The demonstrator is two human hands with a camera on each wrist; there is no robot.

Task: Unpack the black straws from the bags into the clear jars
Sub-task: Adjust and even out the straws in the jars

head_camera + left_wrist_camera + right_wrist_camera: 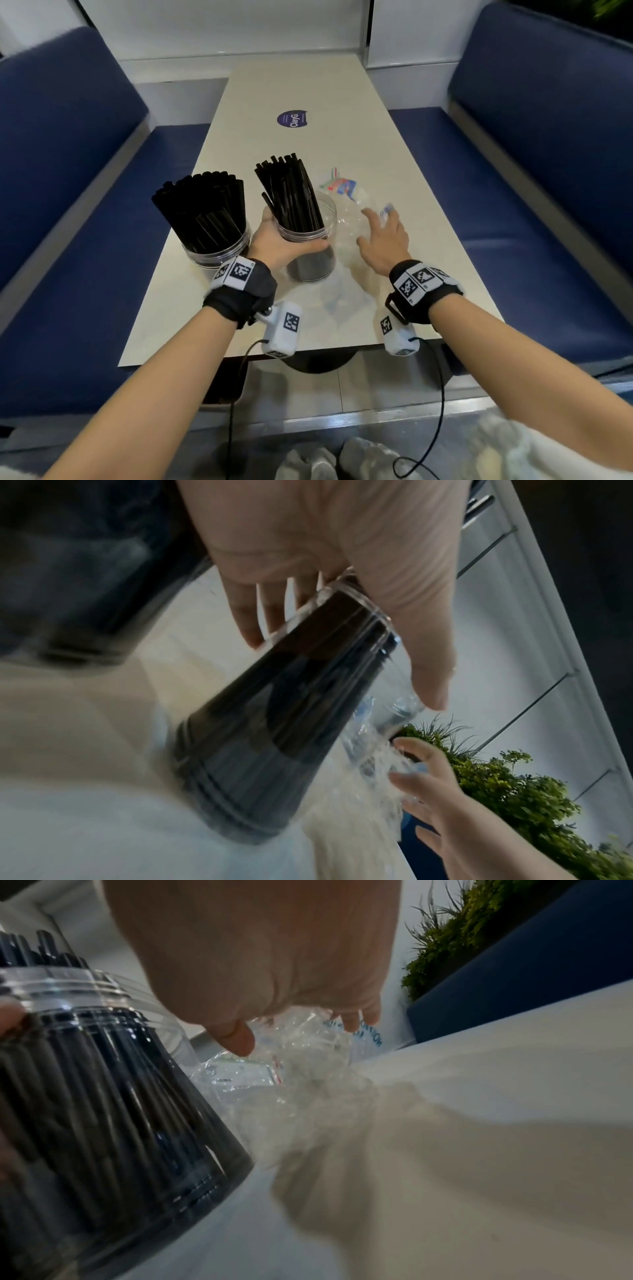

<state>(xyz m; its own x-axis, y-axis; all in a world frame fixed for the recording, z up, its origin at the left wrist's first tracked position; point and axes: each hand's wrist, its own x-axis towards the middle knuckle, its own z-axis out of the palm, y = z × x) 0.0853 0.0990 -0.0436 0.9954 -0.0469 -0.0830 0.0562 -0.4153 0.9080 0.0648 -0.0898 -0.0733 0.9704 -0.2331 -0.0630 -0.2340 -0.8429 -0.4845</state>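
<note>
Black straws [291, 195] stand in clear jar [308, 236] at table centre; left hand [277, 241] wraps the jar wall; right hand [383, 240], fingers spread, reaches empty bags [346, 212] at 3 o'clock; light, stiff, slippery plastic; hold mid-wall; second jar [212, 222] at 9 o'clock looks full.

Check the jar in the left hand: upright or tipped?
Tipped. The jar leans in the left hand, its black straws slanting.

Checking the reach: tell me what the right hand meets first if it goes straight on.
Probably the crumpled clear bag; the right hand points at it with fingers spread, seemingly just short of touching.
</note>
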